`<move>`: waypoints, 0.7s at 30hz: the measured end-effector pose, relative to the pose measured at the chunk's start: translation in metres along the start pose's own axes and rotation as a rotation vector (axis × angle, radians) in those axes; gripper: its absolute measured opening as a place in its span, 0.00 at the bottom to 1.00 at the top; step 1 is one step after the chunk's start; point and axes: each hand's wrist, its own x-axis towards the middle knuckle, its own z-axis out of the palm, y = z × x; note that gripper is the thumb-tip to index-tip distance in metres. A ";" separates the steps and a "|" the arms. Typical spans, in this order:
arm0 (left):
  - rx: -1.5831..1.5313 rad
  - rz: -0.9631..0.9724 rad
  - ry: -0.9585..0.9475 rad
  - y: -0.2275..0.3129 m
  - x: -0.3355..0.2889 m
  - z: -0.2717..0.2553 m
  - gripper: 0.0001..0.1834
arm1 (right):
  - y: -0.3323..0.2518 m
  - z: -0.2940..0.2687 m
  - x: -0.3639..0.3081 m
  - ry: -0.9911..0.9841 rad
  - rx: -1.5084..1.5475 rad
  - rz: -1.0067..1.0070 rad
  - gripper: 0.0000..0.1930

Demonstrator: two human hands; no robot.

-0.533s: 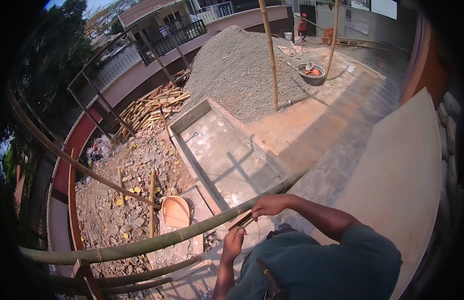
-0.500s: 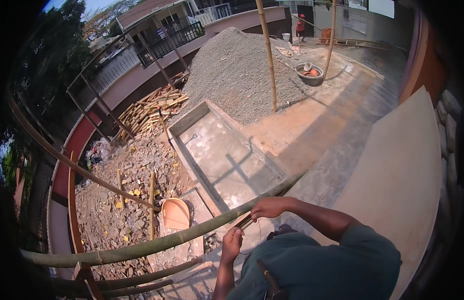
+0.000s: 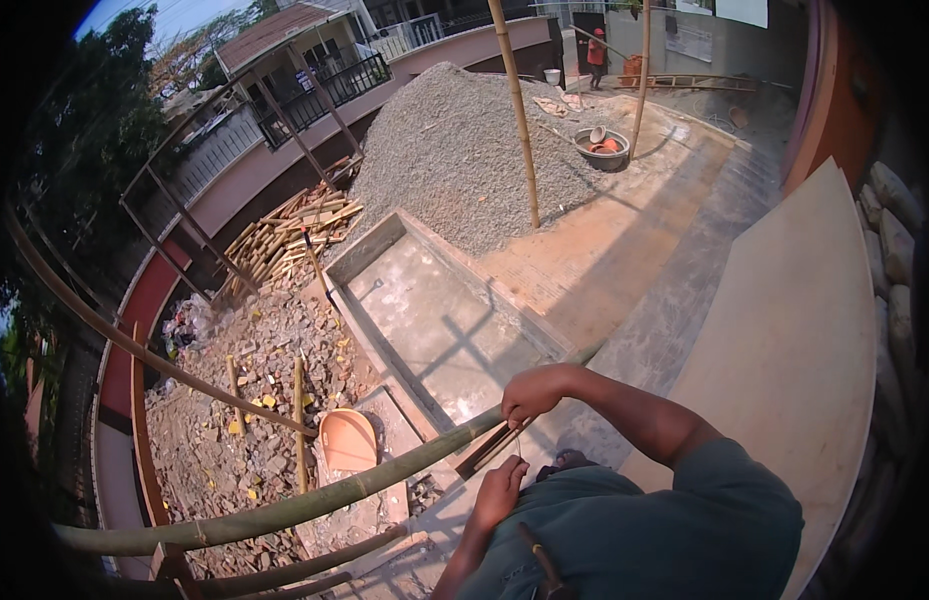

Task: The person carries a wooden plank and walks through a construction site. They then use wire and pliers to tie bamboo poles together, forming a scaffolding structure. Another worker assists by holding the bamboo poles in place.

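A long green bamboo pole [image 3: 314, 500] runs level across the lower view as a scaffold rail. My right hand [image 3: 532, 392] is closed over it near its right end. Just under that hand a dark flat stick [image 3: 487, 450] lies slanted against the pole. My left hand [image 3: 499, 492] hovers a little below, fingers curled. A thin strand seems to run between the two hands, but what the left hand pinches is too small to tell.
Far below lie a rectangular concrete trough [image 3: 434, 320], a gravel heap [image 3: 454, 150], stacked timber [image 3: 289, 230], rubble [image 3: 254, 400] and an orange pan [image 3: 346, 440]. Upright bamboo poles [image 3: 516, 110] rise ahead. A plywood sheet [image 3: 794, 360] leans at my right. A person [image 3: 595, 55] stands far off.
Both hands stay at the pole. My left hand has edged a little to the right, closer under the right hand.
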 end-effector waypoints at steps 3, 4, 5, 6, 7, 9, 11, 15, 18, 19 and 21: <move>0.008 0.052 -0.033 -0.017 -0.002 -0.015 0.20 | 0.039 0.020 0.004 0.011 0.073 -0.035 0.13; 0.024 0.035 -0.074 -0.022 -0.003 -0.018 0.19 | 0.030 0.023 0.003 0.043 0.025 -0.039 0.12; 0.036 0.014 -0.115 -0.026 -0.005 -0.019 0.19 | 0.015 0.026 -0.004 0.073 -0.021 -0.044 0.12; 0.049 -0.006 -0.158 -0.029 -0.006 -0.018 0.19 | 0.006 0.029 -0.006 0.103 -0.066 -0.049 0.12; 0.069 -0.028 -0.187 -0.031 -0.005 -0.016 0.18 | 0.002 0.037 -0.004 0.118 -0.118 -0.090 0.13; -0.014 0.076 -0.185 -0.031 -0.007 -0.012 0.18 | -0.017 0.029 0.004 0.092 -0.157 -0.048 0.13; -0.139 0.063 -0.094 -0.034 -0.011 -0.010 0.18 | -0.008 0.015 0.012 0.059 -0.033 -0.101 0.13; -0.365 -0.108 0.313 -0.058 -0.009 -0.017 0.19 | 0.031 0.035 0.020 0.137 0.142 -0.101 0.13; -0.166 -0.137 0.294 -0.071 -0.007 -0.021 0.17 | -0.006 0.060 0.007 0.126 -0.213 0.030 0.12; -0.082 -0.095 0.206 -0.070 -0.008 -0.020 0.17 | -0.007 0.064 0.007 0.139 -0.239 -0.037 0.12; 0.050 -0.197 -0.110 -0.044 -0.010 -0.026 0.15 | -0.021 0.046 0.005 0.060 -0.229 -0.089 0.12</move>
